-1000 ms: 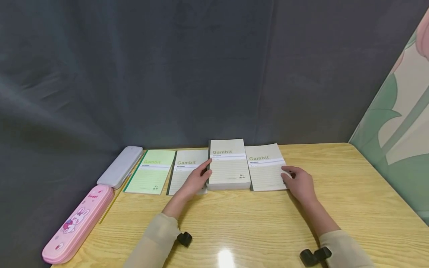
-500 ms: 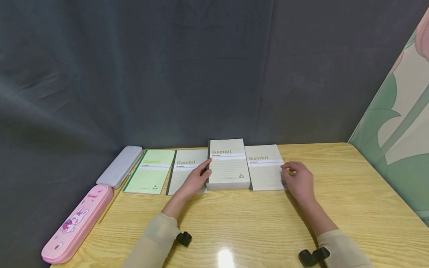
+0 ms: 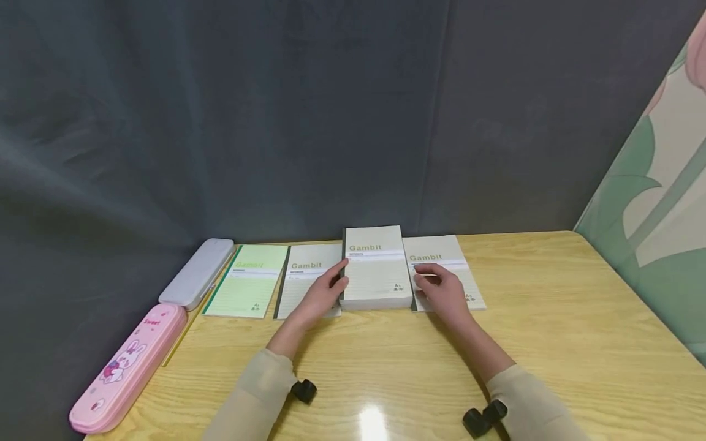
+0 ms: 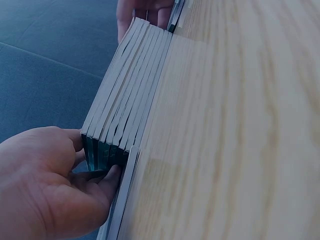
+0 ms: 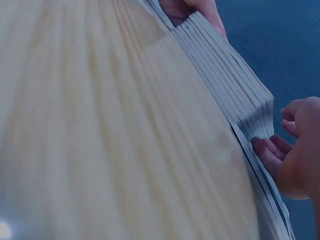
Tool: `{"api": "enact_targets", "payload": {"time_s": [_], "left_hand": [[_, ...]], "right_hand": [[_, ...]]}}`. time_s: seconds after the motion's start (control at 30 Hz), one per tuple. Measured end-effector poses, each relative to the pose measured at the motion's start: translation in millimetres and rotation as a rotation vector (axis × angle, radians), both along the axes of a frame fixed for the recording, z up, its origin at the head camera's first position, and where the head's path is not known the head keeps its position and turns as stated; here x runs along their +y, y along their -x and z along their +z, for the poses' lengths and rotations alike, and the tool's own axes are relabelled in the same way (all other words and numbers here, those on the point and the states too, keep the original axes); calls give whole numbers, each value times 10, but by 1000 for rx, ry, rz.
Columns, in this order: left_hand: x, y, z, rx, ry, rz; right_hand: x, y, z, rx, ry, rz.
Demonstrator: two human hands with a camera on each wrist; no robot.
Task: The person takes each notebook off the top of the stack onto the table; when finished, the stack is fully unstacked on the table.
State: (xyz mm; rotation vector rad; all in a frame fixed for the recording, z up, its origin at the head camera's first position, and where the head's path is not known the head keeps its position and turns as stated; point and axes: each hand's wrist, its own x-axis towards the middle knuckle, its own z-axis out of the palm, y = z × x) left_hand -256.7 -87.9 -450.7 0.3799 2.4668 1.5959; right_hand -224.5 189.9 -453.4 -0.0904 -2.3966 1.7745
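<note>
A thick stack of cream Gambit notebooks stands in the middle of the row. My left hand rests against its dark spine side, thumb and fingertips on the spines in the left wrist view. To the right lies a flatter cream notebook, partly covered by my right hand. Loosely bent and holding nothing, that hand hovers over the cover, its fingertips close to the stack's right side. In the right wrist view, a small gap shows between the fingers and the stacked page edges. My left forearm overlaps another cream notebook.
A green notebook lies at the left end of the row. Beyond it are a pale lavender case, a yellow pencil and a pink bunny pencil case. A dark curtain hangs behind the wooden table.
My right hand has moved left from the right notebook's outer edge to over its cover, near the stack. My left hand stays at the stack's spine side.
</note>
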Motion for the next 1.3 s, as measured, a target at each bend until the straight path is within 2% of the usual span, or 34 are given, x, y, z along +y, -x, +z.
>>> {"api": "enact_targets", "payload": {"time_s": [0.2, 0.4, 0.67, 0.9, 1.3], "left_hand": [[26, 1, -12, -4, 4, -29], [27, 6, -21, -4, 4, -13], [3, -1, -19, -5, -1, 12], [-14, 8, -32, -36, -50, 16], [-30, 31, -41, -37, -23, 14]], "right_hand": [[-133, 6, -9, -7, -49, 17], [-167, 19, -40, -16, -96, -2], [-203, 30, -22, -10, -104, -19], [-216, 27, -11, -24, -100, -19], [-200, 32, 20, -10, -104, -43]]}}
